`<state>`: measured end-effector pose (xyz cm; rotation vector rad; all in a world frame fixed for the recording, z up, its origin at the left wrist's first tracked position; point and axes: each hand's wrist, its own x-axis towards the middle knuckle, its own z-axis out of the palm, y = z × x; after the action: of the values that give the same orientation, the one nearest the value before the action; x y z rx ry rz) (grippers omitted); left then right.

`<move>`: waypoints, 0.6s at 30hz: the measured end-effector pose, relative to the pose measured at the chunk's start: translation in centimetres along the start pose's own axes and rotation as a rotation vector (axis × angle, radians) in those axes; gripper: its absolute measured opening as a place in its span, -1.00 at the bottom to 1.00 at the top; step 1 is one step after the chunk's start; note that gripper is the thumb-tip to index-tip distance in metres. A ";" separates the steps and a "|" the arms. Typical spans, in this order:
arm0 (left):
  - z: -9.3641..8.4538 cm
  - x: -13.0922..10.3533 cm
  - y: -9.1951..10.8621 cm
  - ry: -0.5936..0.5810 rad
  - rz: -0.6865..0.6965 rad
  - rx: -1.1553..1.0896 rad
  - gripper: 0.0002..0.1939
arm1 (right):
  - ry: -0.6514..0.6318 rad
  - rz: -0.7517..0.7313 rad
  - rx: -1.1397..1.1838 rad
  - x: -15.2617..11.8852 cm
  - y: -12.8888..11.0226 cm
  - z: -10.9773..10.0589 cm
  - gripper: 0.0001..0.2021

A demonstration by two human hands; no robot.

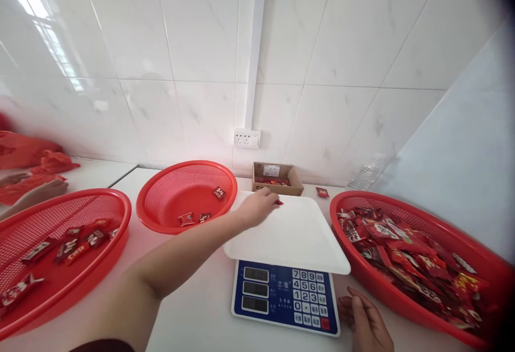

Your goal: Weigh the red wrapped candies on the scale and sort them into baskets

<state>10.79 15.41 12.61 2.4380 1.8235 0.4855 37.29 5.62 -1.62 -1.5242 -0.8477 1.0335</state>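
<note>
My left hand reaches over the back left of the white weighing tray, its fingers closed on a small red packet, mostly hidden by them. The tray sits on a digital scale with a blue keypad panel. Beside the panel's lower right corner, my right hand is low over the table, fingers loosely bent and slightly apart, with nothing visible in them. Just behind the tray stands a small cardboard box with red packets inside.
At right, a red basket holds many wrapped packets. Two more red baskets, one mid-left and one far left, hold several packets. A loose packet and clear plastic lie near the wall. Another person's hand touches red bags.
</note>
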 end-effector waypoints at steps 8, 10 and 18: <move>-5.1 -9.7 -7.1 0.238 -0.293 0.045 -0.69 | 0.262 -0.349 -0.088 -1.9 -2.2 -0.1 -0.51; -3.9 -12.6 -7.2 0.405 -0.273 0.037 -0.70 | 0.277 -0.488 -0.141 -1.9 -4.6 0.0 -0.52; 3.2 -19.2 -3.5 0.601 -0.051 -0.368 -0.86 | -0.094 -0.904 -0.838 10.0 -17.8 5.2 -0.72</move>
<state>3.61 -1.24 4.68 2.1221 1.7429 1.5277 36.28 20.00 13.76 -1.4478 -1.9518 0.0446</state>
